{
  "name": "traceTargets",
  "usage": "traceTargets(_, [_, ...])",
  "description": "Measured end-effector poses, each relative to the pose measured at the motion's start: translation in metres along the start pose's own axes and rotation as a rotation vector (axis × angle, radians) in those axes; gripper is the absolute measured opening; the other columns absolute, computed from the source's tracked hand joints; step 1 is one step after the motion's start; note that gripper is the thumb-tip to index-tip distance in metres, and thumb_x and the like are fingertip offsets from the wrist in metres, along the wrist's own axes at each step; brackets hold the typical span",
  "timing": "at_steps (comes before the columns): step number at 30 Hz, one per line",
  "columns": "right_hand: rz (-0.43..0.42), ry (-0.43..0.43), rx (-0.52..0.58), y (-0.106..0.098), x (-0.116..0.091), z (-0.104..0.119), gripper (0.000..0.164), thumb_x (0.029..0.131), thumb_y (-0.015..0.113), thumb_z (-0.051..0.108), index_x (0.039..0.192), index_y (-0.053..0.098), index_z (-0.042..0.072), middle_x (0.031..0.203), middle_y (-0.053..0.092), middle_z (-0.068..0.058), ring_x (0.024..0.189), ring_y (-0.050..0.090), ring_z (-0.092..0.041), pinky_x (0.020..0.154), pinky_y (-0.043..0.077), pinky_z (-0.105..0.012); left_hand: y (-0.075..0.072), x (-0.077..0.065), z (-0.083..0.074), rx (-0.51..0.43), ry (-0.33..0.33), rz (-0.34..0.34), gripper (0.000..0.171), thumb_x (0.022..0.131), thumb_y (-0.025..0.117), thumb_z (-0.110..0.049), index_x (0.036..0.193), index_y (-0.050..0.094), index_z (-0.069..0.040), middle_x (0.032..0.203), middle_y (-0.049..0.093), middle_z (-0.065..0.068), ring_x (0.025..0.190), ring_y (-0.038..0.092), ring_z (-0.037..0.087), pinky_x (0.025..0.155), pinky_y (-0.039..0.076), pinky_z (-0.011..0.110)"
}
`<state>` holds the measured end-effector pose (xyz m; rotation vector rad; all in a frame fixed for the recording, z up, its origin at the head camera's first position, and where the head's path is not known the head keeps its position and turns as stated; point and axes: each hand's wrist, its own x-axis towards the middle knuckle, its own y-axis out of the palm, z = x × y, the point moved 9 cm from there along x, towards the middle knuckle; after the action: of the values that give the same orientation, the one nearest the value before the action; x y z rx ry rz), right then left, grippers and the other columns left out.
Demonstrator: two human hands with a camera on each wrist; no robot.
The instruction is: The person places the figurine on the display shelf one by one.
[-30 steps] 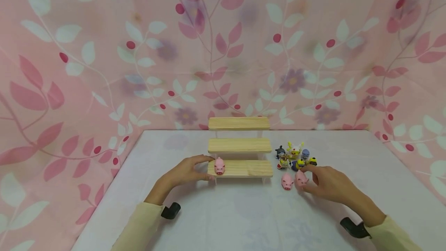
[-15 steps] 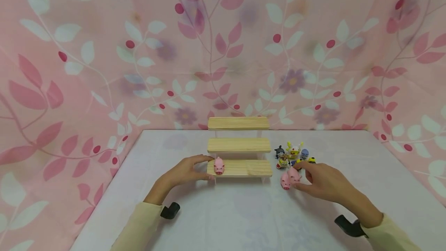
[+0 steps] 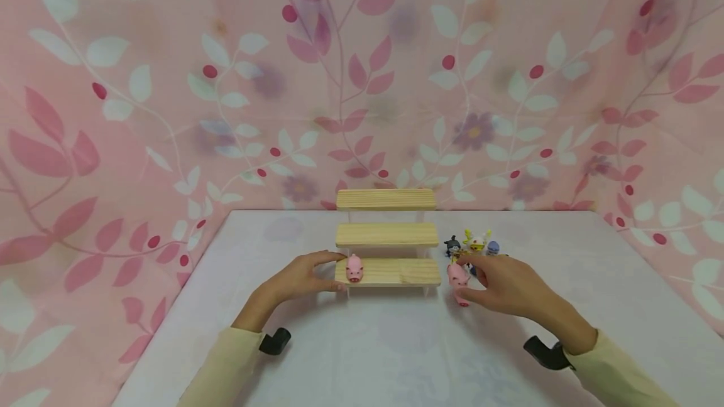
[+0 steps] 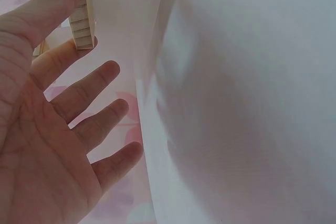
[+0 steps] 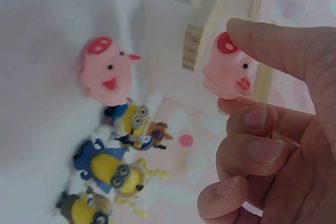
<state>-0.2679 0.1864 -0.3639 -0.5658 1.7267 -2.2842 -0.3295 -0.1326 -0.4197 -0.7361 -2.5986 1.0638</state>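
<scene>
In the head view a three-tier wooden display stand (image 3: 388, 272) stands on the table, with a pink toy pig (image 3: 354, 270) at the left of its lowest board. My left hand (image 3: 302, 280) holds that board's left end between thumb and index finger; in the left wrist view the other fingers (image 4: 86, 95) spread loosely below the board end (image 4: 82, 27). My right hand (image 3: 503, 284) pinches a second toy pig (image 5: 231, 72) between thumb and index finger, raised near the stand's right side. A third toy pig (image 5: 107, 72) rests on the table, partly hidden behind the held one in the head view.
Several small figurines (image 3: 476, 244) cluster right of the stand, behind my right hand; yellow minion figures (image 5: 107, 169) show in the right wrist view. A white cloth covers the table (image 3: 396, 357). Floral pink fabric (image 3: 390, 80) hangs behind it.
My right hand has lifted its toy pig and moved it left, past the pig on the table, towards the stand. The left hand keeps its hold on the board.
</scene>
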Motion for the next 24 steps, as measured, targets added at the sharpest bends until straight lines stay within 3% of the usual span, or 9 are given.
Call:
traceTargets(9, [-0.022, -0.093, 0.058, 0.000, 0.025, 0.025, 0.046, 0.081, 0.079, 0.046, 0.116, 0.066, 0.019, 0.064, 0.043, 0.015, 0.052, 0.037, -0.002, 0.045, 0.030, -0.022, 0.001, 0.000, 0.005, -0.013, -0.024, -0.007, 0.063, 0.079, 0.083, -0.042, 0.135, 0.060, -0.025, 0.143, 0.052, 0.003, 0.138, 0.039, 0.031, 0.109, 0.031, 0.057])
traceTargets(16, [0.004, -0.079, 0.094, 0.007, 0.042, 0.032, 0.050, 0.082, 0.078, 0.046, 0.121, 0.065, 0.017, 0.066, 0.047, 0.012, 0.052, 0.040, -0.005, 0.046, 0.032, -0.024, 0.002, 0.000, 0.003, -0.014, -0.013, -0.004, 0.062, 0.079, 0.083, -0.040, 0.135, 0.061, -0.024, 0.143, 0.052, 0.004, 0.138, 0.039, 0.031, 0.110, 0.031, 0.057])
traceTargets(24, [-0.006, -0.120, 0.118, 0.011, 0.053, 0.043, 0.044, 0.082, 0.077, 0.048, 0.117, 0.067, 0.022, 0.064, 0.046, 0.012, 0.052, 0.041, -0.006, 0.045, 0.033, -0.024, 0.001, 0.000, 0.001, -0.013, 0.001, -0.003, 0.062, 0.079, 0.083, -0.039, 0.135, 0.061, -0.024, 0.142, 0.053, 0.003, 0.137, 0.041, 0.031, 0.109, 0.032, 0.057])
